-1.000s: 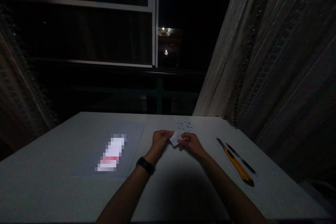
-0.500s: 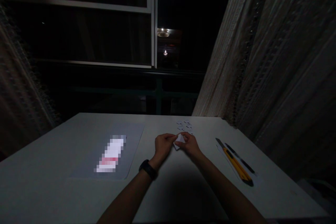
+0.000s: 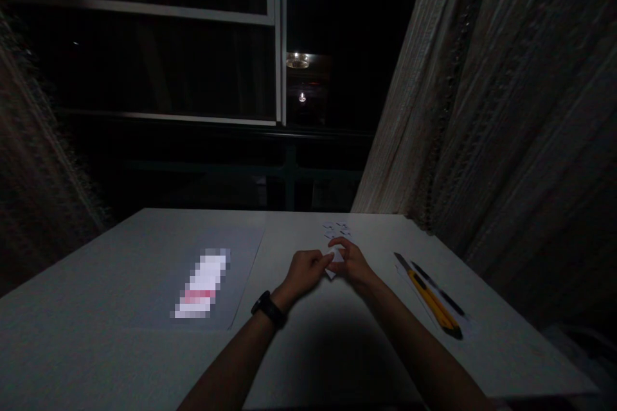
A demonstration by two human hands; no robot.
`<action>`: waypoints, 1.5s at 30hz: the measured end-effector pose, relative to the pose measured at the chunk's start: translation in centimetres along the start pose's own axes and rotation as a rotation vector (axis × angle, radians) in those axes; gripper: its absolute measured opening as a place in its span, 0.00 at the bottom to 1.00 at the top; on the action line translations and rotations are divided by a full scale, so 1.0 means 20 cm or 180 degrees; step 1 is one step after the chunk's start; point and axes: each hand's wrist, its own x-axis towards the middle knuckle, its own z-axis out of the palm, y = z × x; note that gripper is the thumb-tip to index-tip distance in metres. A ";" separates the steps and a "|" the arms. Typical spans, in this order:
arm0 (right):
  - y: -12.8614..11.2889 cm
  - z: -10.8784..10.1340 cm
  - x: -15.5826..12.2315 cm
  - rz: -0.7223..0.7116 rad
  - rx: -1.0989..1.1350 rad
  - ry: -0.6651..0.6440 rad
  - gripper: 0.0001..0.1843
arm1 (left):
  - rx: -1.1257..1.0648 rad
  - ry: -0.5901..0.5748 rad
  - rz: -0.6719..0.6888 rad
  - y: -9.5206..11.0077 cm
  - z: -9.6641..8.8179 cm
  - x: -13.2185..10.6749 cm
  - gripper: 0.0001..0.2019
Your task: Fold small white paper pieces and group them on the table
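Observation:
Above the middle of the white table [image 3: 308,359], both hands hold one small piece of white paper [image 3: 339,255], partly covered by fingers. My left hand [image 3: 307,271], with a dark watch [image 3: 268,309] on its wrist, has its fingers closed on the left side of the paper. My right hand [image 3: 354,263] pinches it from the right, the index finger arched over the top. Just beyond the hands lie several small white paper pieces [image 3: 330,228] with dark marks. Any fold in the held paper is too dim to make out.
A yellow utility knife [image 3: 431,302] and a dark pen [image 3: 441,289] lie on a strip of paper at the right. On the left, a large sheet [image 3: 241,282] bears a bright, pixelated rectangle [image 3: 201,282]. Curtains [image 3: 400,115] flank the dark window behind the table.
My right index finger has lifted and arched above the paper. The left hand has shifted slightly right and covers more of the paper. The things on the table stay put.

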 end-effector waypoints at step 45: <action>-0.01 -0.05 0.05 -0.0885 -0.1350 0.0254 0.07 | -0.2747 0.0274 -0.1255 -0.05 0.02 0.03 0.19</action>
